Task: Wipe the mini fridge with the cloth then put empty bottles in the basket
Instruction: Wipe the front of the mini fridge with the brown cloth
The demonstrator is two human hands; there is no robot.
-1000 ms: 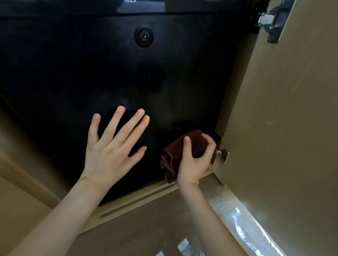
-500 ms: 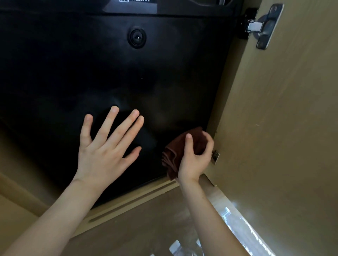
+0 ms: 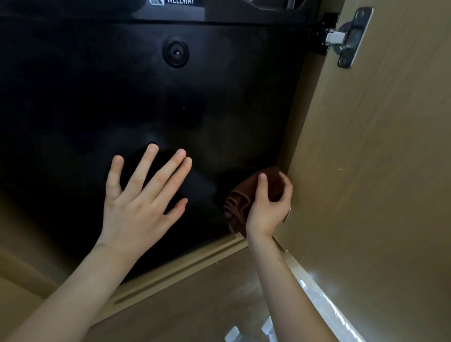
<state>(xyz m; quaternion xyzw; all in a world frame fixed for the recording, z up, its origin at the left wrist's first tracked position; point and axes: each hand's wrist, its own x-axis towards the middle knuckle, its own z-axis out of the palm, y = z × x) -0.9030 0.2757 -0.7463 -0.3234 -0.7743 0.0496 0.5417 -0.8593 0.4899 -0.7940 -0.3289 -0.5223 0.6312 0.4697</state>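
Left hand (image 3: 136, 210) is flat on the glossy black mini fridge (image 3: 122, 97) door, fingers spread wide, holding nothing. Just right of it, the right hand (image 3: 267, 210) has a bunched-up brown cloth (image 3: 240, 203) clamped in its fingers, pressed against the door's lower right corner beside the open wooden cabinet door (image 3: 378, 171).

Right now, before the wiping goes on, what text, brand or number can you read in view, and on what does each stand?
"WELLWAY": white capitals beside a white logo mark, on the black panel at the top of the mini fridge; the frame's edge cuts off the tops of the letters.
Round lock on the fridge door: no readable marking.
Cabinet hinge: no readable marking.
Cloth in the right hand: no label visible.
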